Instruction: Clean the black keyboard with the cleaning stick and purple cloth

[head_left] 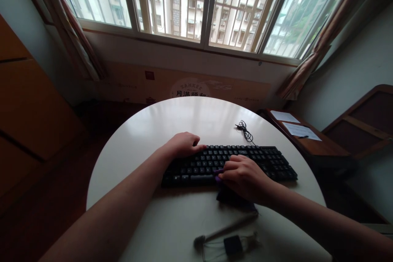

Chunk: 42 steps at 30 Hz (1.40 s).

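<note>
A black full-size keyboard (pixel 196 168) lies on the white round table (pixel 129 147). At its far left part rests my left hand (pixel 184 145), closed, the fingers curled over the keyboard's back edge and one digit stretched along the top row. My right hand (pixel 241 174) is closed on a dark purple cloth (pixel 218 175), pressing it onto the keys near the space bar. The loose part of the cloth hangs below the right hand over the keyboard's front edge. My right palm hides some of the middle keys.
Near the front lie a long-handled brush (pixel 227 227) and a small dark square object (pixel 233 245), both blurred. The keyboard's coiled cable (pixel 245 132) sits behind it. Right of the table stands a brown wooden desk (pixel 322 147) with papers (pixel 301 130) and a pen (pixel 303 136).
</note>
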Each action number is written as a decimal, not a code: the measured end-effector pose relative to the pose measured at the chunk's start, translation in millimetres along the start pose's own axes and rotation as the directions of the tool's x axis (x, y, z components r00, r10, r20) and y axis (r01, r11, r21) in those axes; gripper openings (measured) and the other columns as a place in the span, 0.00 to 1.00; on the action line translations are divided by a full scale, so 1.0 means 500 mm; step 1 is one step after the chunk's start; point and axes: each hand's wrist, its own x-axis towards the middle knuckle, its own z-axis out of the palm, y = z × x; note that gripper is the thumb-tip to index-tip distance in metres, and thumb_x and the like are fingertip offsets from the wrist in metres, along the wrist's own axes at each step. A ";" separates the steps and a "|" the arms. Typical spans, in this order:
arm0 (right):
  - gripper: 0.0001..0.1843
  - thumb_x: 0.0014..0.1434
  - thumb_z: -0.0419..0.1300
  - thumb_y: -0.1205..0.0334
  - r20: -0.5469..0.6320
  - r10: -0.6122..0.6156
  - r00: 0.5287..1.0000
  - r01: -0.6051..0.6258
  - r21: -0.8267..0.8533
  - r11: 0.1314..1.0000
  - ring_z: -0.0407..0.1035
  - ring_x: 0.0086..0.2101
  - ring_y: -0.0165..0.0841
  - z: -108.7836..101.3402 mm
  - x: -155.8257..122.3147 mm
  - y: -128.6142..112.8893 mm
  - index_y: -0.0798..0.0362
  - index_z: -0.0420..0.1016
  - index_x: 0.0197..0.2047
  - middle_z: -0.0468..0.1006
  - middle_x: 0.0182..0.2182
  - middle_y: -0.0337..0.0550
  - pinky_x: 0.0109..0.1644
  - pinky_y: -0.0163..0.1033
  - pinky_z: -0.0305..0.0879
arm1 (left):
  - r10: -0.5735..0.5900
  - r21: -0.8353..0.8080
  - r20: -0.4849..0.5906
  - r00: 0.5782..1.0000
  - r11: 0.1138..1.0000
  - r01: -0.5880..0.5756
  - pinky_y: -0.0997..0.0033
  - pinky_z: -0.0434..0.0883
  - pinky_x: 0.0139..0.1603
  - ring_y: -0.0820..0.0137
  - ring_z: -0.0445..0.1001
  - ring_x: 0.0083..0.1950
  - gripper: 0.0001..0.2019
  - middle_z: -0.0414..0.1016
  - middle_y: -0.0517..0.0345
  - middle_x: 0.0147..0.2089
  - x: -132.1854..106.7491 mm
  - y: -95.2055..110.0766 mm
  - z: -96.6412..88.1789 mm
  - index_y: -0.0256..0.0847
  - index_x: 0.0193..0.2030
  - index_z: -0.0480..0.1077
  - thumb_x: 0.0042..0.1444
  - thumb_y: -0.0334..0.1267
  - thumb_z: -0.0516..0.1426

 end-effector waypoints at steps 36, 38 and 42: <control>0.08 0.61 0.60 0.62 0.034 0.098 0.995 -0.098 0.002 0.995 0.66 0.28 0.29 -0.023 -0.032 0.014 0.48 0.81 0.32 0.77 0.26 0.37 0.34 0.37 0.56 | -0.033 -0.019 0.039 0.999 0.999 0.034 0.69 0.58 0.28 0.65 0.70 0.31 0.26 0.76 0.54 0.32 0.007 -0.004 -0.007 0.43 0.28 0.71 0.57 0.63 0.47; 0.08 0.61 0.61 0.62 -0.031 0.096 0.995 -0.094 0.054 0.994 0.66 0.28 0.29 -0.024 -0.038 0.018 0.48 0.81 0.33 0.77 0.26 0.37 0.35 0.37 0.58 | -0.023 -0.020 0.026 0.999 1.000 0.023 0.69 0.57 0.28 0.65 0.70 0.31 0.25 0.76 0.54 0.32 0.005 -0.004 -0.009 0.43 0.28 0.71 0.58 0.61 0.46; 0.07 0.61 0.62 0.60 -0.506 0.307 0.806 -0.272 0.145 0.951 0.69 0.30 0.32 -0.061 -0.074 0.042 0.50 0.81 0.39 0.76 0.28 0.42 0.37 0.39 0.66 | -0.014 -0.038 -0.007 1.000 0.999 0.014 0.69 0.57 0.29 0.65 0.70 0.31 0.24 0.75 0.55 0.31 -0.002 -0.013 -0.019 0.43 0.27 0.70 0.60 0.58 0.46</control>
